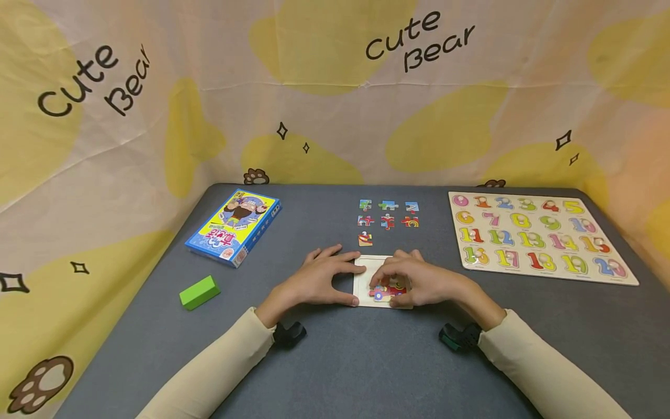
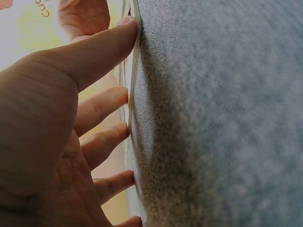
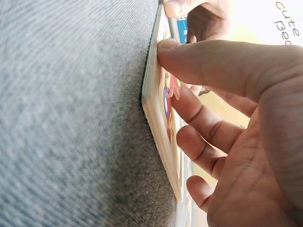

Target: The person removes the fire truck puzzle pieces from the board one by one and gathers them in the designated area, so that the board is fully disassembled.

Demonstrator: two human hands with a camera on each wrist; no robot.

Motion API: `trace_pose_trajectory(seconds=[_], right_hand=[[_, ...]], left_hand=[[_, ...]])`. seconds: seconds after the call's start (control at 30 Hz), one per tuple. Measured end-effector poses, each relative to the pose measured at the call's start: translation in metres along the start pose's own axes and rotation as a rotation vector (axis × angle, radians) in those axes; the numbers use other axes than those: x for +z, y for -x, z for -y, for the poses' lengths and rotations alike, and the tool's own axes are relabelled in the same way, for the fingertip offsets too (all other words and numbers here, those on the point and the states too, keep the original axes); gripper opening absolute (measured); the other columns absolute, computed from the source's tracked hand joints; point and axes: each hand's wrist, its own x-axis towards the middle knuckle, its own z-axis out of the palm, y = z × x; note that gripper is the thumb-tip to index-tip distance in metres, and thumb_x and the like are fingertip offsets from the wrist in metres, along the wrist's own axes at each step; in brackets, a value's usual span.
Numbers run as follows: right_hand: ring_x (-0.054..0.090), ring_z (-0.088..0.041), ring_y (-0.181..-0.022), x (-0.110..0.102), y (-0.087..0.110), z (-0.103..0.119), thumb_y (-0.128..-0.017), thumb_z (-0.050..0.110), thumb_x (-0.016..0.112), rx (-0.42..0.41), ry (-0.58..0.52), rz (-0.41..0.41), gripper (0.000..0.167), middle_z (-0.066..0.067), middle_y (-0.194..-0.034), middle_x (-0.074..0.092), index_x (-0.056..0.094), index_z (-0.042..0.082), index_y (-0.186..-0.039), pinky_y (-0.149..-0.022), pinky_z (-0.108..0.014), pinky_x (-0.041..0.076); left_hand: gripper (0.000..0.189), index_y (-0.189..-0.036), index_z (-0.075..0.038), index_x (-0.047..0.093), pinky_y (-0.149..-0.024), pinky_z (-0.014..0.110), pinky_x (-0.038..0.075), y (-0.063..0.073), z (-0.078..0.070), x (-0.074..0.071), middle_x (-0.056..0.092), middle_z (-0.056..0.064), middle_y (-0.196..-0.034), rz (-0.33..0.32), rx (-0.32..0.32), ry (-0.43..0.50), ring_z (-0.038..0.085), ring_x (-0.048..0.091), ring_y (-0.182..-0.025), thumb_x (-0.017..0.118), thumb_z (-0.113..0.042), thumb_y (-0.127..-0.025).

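A small white wooden puzzle board (image 1: 364,283) lies on the table between the two hands. My left hand (image 1: 323,278) rests at its left side, fingers spread and nearly straight, with thumb (image 2: 125,30) and fingertips at the edge. My right hand (image 1: 419,280) bends over the board's right part. Its fingers curl around a red and purple puzzle piece (image 3: 174,89), index fingertip against it and thumb low by the near edge. Colourful vehicle-like picture pieces (image 1: 381,293) show under that hand, partly hidden by it.
Several loose jigsaw pieces (image 1: 388,222) lie in rows behind the board. A number puzzle board (image 1: 534,235) is at the right. At the left are a blue and yellow box (image 1: 234,226) and a green block (image 1: 200,293). A printed cloth hangs behind the table.
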Motion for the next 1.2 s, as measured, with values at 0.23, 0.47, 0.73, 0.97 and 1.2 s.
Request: trace_pose_trajectory(seconds=[0.23,0.47,0.73,0.97,1.2], right_hand=[[0.047,-0.013,-0.097,0.002,-0.001,0.0,-0.08,0.012,0.084,-0.005,0.022,-0.005,0.043,0.011,-0.102,0.066,0.072,0.028,-0.117,-0.084,-0.039,0.024],[0.048,-0.013,-0.098,0.003,-0.001,-0.003,-0.082,0.013,0.083,-0.031,0.004,-0.015,0.04,0.01,-0.106,0.068,0.073,0.025,-0.119,-0.084,-0.039,0.025],[0.05,-0.015,-0.1,0.004,-0.001,-0.01,-0.084,0.014,0.081,-0.039,-0.089,-0.045,0.04,0.012,-0.109,0.069,0.073,0.025,-0.122,-0.085,-0.039,0.025],[0.05,-0.019,-0.096,-0.001,0.0,-0.011,-0.085,0.018,0.082,-0.027,-0.124,-0.075,0.039,0.009,-0.104,0.068,0.073,0.025,-0.123,-0.083,-0.038,0.028],[0.051,-0.018,-0.099,-0.006,0.003,-0.016,-0.086,0.018,0.082,0.027,-0.159,-0.121,0.044,0.01,-0.106,0.067,0.07,0.025,-0.128,-0.086,-0.042,0.036]], left_hand=[[0.067,-0.144,-0.032,0.06,-0.12,0.069,0.012,0.0,0.0,0.0,0.04,-0.006,-0.163,0.001,0.0,-0.002,0.036,0.02,-0.157,0.079,-0.055,-0.083],[0.067,-0.143,-0.032,0.06,-0.12,0.069,0.012,0.0,0.0,0.0,0.04,-0.006,-0.163,-0.003,0.001,0.009,0.036,0.02,-0.157,0.079,-0.054,-0.083],[0.067,-0.143,-0.032,0.061,-0.12,0.069,0.011,0.0,0.0,0.001,0.041,-0.006,-0.163,-0.007,-0.003,0.005,0.036,0.021,-0.157,0.079,-0.054,-0.083],[0.067,-0.143,-0.031,0.061,-0.12,0.07,0.011,0.001,-0.001,0.0,0.041,-0.005,-0.163,-0.004,-0.004,0.011,0.037,0.021,-0.157,0.079,-0.054,-0.083],[0.067,-0.143,-0.032,0.06,-0.119,0.07,0.011,0.0,0.0,0.0,0.041,-0.005,-0.163,-0.003,-0.008,0.003,0.036,0.021,-0.157,0.079,-0.054,-0.083]])
